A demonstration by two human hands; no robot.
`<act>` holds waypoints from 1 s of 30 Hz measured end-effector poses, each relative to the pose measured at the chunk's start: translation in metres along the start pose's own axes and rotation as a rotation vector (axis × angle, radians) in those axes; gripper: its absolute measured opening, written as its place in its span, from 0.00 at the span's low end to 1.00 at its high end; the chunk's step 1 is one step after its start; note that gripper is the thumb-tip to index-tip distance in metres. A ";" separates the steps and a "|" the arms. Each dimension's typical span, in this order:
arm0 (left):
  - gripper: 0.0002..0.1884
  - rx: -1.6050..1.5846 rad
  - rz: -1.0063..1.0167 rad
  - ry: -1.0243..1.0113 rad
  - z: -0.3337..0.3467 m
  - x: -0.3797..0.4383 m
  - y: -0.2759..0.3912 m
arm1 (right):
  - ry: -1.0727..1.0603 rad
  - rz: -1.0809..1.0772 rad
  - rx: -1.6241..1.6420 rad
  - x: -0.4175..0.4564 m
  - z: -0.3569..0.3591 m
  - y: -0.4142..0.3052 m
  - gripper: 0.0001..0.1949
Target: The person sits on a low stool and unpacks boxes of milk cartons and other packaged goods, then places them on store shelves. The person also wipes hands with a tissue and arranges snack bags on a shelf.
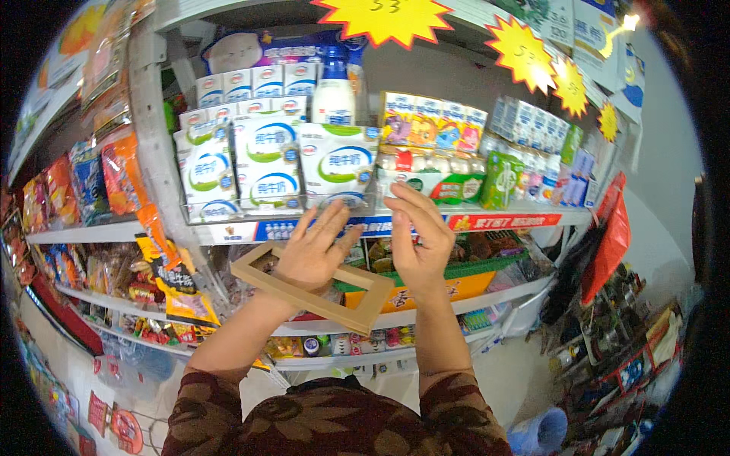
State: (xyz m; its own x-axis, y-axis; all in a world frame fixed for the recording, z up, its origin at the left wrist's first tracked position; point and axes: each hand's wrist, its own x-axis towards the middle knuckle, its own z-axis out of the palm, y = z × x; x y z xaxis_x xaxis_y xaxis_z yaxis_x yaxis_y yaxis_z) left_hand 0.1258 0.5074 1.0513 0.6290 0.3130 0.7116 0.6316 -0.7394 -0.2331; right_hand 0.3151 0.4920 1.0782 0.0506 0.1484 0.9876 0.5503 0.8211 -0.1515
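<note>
A brown cardboard frame (319,302) with a rectangular opening hangs tilted around my left wrist and forearm. Beyond it, my left hand (316,248) is spread, palm down, at the shelf's front edge, by white milk pouches (336,165) stacked behind a clear guard; whether its fingertips touch them I cannot tell. My right hand (421,242) is raised at the same edge with fingers loosely bent and nothing seen in it, just in front of a pack of small bottles (436,176). More milk pouches (267,165) stand in stacks to the left.
Small milk cartons (436,125), a white bottle (333,100) and a green pack (502,179) share the shelf (524,215). Below is a yellow and green box (479,290) of goods. Snack bags (122,171) hang left; a red bag (610,239) hangs right. A blue bin (539,430) stands lower right.
</note>
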 end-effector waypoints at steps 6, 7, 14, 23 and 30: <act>0.29 -0.046 -0.011 -0.022 0.004 -0.010 -0.002 | -0.007 0.153 0.032 0.018 0.011 0.009 0.12; 0.29 -0.050 -0.011 -0.010 0.004 -0.011 -0.002 | -0.020 0.246 0.092 0.025 0.016 0.013 0.13; 0.25 -0.074 -0.055 0.033 -0.002 -0.016 -0.005 | -0.221 0.136 -0.236 0.087 0.043 0.040 0.13; 0.23 -0.099 -0.074 0.086 -0.005 -0.022 -0.005 | -0.372 0.460 0.066 0.091 0.022 0.026 0.13; 0.23 -0.086 -0.088 0.071 -0.008 -0.021 -0.006 | -0.313 0.473 0.153 0.086 0.026 0.016 0.13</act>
State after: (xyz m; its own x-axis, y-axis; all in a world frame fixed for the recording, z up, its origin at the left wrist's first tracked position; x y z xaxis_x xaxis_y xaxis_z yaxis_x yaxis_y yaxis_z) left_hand 0.1053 0.5001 1.0429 0.5372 0.3382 0.7727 0.6398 -0.7604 -0.1120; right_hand 0.3070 0.5325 1.1598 -0.0003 0.6549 0.7558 0.4003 0.6926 -0.6000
